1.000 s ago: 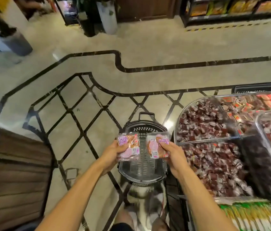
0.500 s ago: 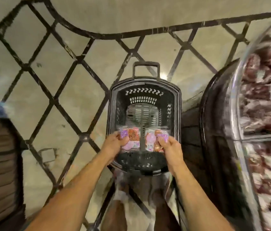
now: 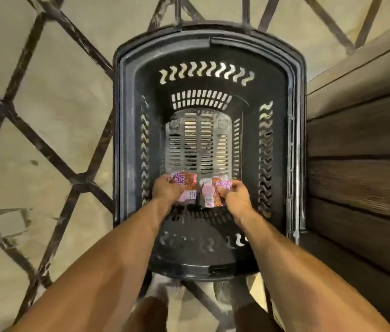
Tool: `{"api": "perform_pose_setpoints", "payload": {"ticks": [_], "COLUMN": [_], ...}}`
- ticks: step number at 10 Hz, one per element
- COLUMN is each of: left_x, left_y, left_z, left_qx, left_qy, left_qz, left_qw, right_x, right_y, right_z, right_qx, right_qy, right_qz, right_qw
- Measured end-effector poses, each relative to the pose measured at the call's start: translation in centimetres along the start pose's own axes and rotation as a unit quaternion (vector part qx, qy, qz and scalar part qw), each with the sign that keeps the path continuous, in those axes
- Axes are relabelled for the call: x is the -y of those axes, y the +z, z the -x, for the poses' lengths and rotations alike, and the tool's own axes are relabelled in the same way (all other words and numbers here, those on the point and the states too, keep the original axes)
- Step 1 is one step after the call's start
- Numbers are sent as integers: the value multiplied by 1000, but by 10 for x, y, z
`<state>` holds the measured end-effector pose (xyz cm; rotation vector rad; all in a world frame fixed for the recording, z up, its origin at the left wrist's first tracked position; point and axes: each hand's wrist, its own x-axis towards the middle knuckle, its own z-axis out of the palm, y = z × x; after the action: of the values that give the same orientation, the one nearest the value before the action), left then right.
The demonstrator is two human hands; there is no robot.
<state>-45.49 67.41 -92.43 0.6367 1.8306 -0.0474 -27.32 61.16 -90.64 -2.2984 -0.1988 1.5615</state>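
Gripping two packets inside one basket [image 3: 297, 140]: left packet [image 3: 186, 185], left hand [image 3: 165, 192]; right packet [image 3: 212, 194], right hand [image 3: 236, 199].

Left hand [image 3: 165, 190]: deep inside the basket, fingers curled round the left edge of a small see-through snack packet with a purple label [image 3: 184, 188].
Right hand [image 3: 234, 197]: also inside, pinching the right edge of a second small see-through snack packet with a pink and purple label [image 3: 212, 193].
Packets: side by side, very close, low down near the bottom of the basket.
Basket: a big black plastic shopping basket with wavy holes [image 3: 297, 140], seen from straight above, standing on the floor.
Floor: smooth beige stone floor with dark crossing lines [image 3: 45, 121].
Right side: brown wooden plank wall [image 3: 361, 164], just beside the basket.
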Motion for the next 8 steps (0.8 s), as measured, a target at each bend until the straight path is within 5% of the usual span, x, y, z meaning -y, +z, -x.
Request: {"api": "perform_pose_setpoints", "payload": {"ticks": [2,6,8], "left_x": [17,56,55], "left_y": [38,64,63], "left_z": [-51,-66,-59], "left_qx": [-11,-82,-89], "left_qy": [-6,12,52], "left_qz": [-43,-158,-267], "left_qw": [999,984,958], "right_x": [-28,-52,-55], "right_y": [35,46,43], "right_z": [-72,-92,-88], "right_qx": [-22,-15,-32], "right_qy": [44,27,41], "right_qz": [23,248,238], "right_qw": [999,968,970]}}
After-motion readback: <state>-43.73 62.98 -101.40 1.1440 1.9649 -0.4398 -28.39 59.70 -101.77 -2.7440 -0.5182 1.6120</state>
